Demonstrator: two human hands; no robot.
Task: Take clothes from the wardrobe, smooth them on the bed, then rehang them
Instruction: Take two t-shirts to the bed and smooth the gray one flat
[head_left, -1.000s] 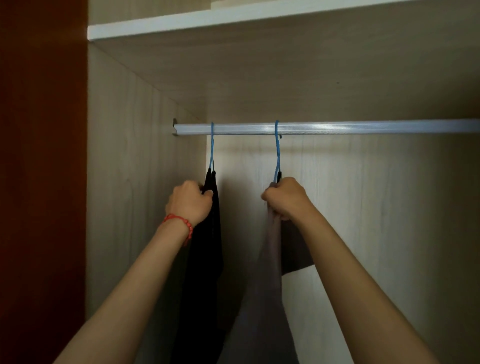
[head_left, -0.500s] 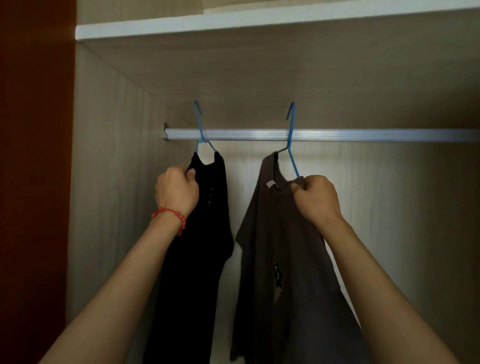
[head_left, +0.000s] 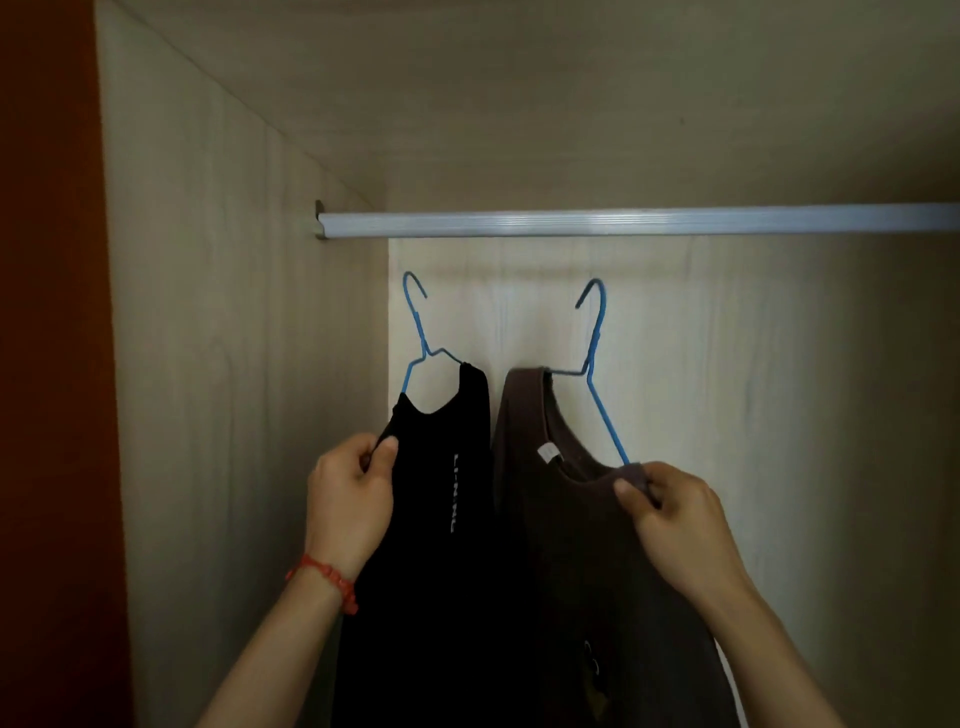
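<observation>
Pale wood-grain panels make up the wardrobe (head_left: 218, 364), whose left side wall, back wall and underside of the upper shelf fill most of the view; a dark reddish-brown surface (head_left: 47, 364) runs down the far left edge. A silver metal rail (head_left: 623, 221) crosses the wardrobe from a bracket on the left wall to the right edge of the view, and nothing hangs on it.

Below the rail, well clear of it, two garments are held side by side. The brown T-shirt (head_left: 597, 571) is on the right, its neckline open toward the camera with a small white label (head_left: 549, 452) inside the collar. The black T-shirt (head_left: 431, 571) is on the left, touching the brown one along its edge, with a vertical line of pale lettering down its front that is too blurred to read.

The right hand (head_left: 670, 514) pinches the brown shirt's right shoulder, fingers pressed together over the cloth and the wire beneath. The left hand (head_left: 348, 504) pinches the black shirt's left shoulder the same way, thumb against curled fingers. A red beaded bracelet (head_left: 327, 577) circles the left wrist.

Each shirt is on a thin blue wire hanger: the left hanger (head_left: 415, 327) and the right hanger (head_left: 597, 338) both have their hooks free in the air beneath the rail, tilted slightly.
</observation>
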